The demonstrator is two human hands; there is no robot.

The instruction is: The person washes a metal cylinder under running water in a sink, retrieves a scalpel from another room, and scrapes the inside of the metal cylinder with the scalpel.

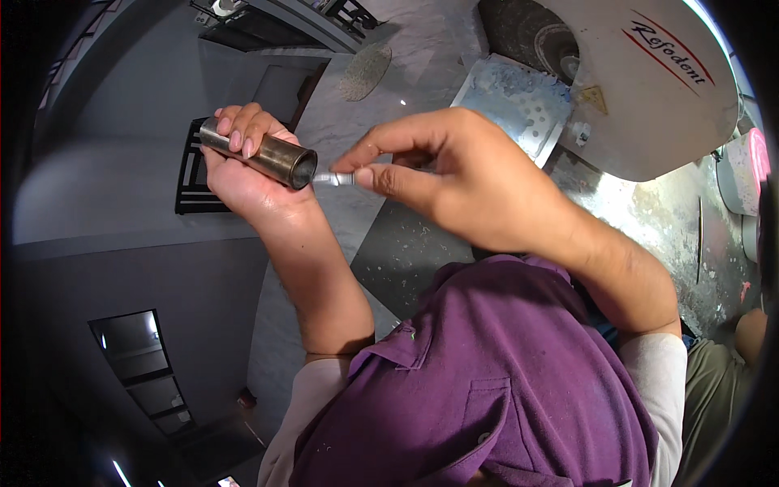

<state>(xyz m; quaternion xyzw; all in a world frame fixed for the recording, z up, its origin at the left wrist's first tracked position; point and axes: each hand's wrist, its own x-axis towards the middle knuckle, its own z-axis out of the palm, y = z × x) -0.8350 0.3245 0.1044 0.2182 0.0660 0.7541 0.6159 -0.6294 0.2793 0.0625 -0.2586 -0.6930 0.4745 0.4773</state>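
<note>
My left hand (247, 183) is closed around a metal tube (280, 160) with a worn brass and grey surface. The tube lies tilted across my palm, its round hollow mouth turned to the right. A short silvery piece (336, 179) with a pale, narrow end is pinched between the thumb and forefinger of my right hand (462, 170). Its tip sits right at the tube's mouth; whether it touches the rim or enters I cannot tell. The inside of the tube is dark.
At the upper right a large white curved housing (649, 105) overhangs a stained metal worktop (641, 211). Beside it lies a blue-and-white smeared tray (507, 97). A pink-topped tub (755, 162) and a thin rod (700, 239) are farther right. Another person's trousered leg (718, 406) shows at lower right.
</note>
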